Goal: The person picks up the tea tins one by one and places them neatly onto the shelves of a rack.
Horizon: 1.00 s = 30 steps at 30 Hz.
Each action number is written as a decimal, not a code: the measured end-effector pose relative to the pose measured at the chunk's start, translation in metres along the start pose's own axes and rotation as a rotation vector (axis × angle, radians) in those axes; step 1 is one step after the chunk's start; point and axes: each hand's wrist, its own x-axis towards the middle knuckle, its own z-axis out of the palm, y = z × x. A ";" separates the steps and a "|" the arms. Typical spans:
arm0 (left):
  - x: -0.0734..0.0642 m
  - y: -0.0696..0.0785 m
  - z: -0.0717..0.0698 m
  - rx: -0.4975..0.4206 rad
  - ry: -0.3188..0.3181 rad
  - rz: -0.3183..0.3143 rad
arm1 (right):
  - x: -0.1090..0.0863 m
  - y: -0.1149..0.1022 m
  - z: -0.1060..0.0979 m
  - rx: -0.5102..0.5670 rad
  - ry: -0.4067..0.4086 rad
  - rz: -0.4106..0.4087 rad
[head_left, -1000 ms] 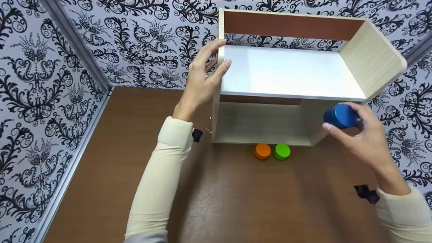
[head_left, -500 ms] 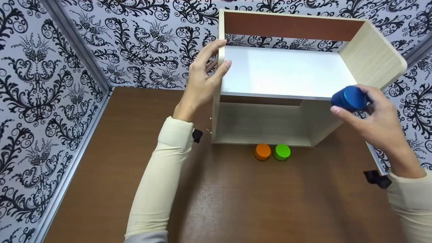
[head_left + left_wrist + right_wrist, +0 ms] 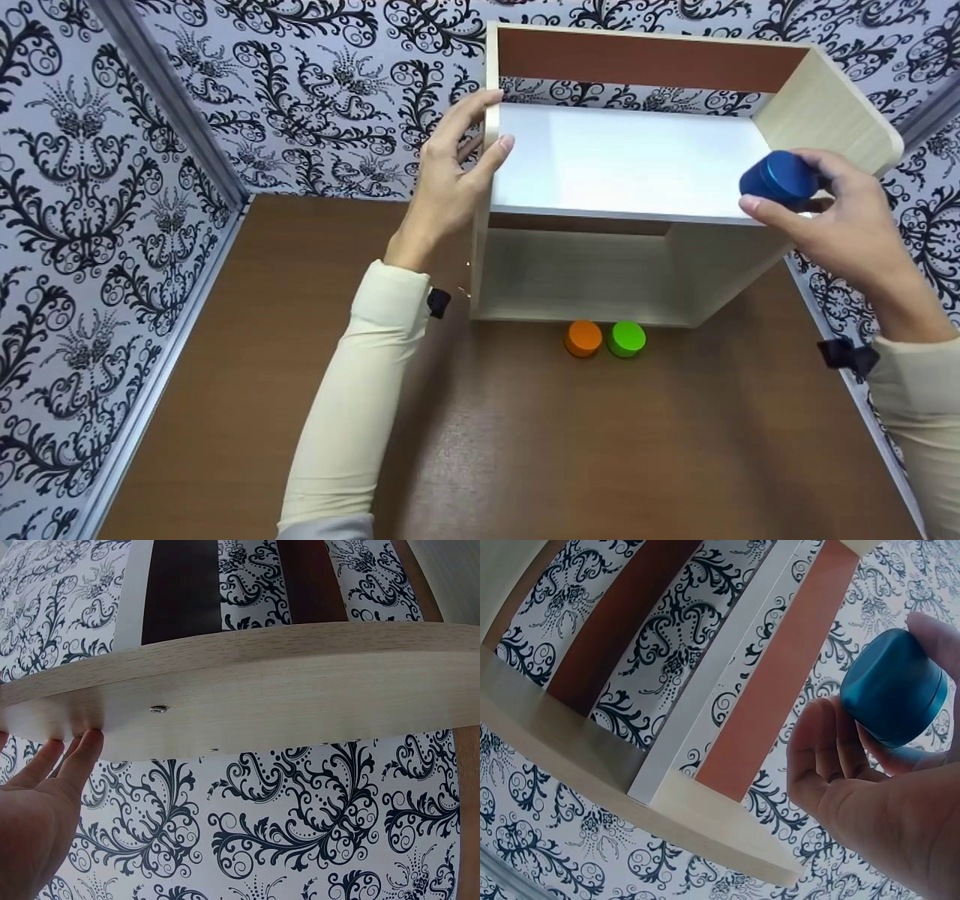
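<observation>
My left hand grips the left side panel of a small pale-wood shelf unit, thumb at its front edge. In the left wrist view, fingertips of the left hand touch the panel's face. A blue cylindrical jar is held tilted by my right hand, above the front right end of the white shelf board. The right wrist view shows the blue jar pinched between thumb and fingers, apart from the shelf unit.
An orange round container and a green one stand side by side on the brown wooden surface, just before the unit's bottom front edge. The unit's right side panel rises beside the right hand. Patterned walls enclose the area.
My right hand has raised the blue jar from beside the lower compartment to above the white board's right end, moving slightly right. The left hand stays on the panel.
</observation>
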 end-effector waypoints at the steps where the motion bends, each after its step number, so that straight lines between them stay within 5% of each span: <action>1: 0.000 0.000 0.000 0.002 0.000 0.000 | 0.002 0.000 0.000 -0.010 -0.002 0.001; 30: -0.001 0.001 0.000 0.002 0.004 -0.012 | 0.052 0.011 0.009 -0.127 -0.095 0.102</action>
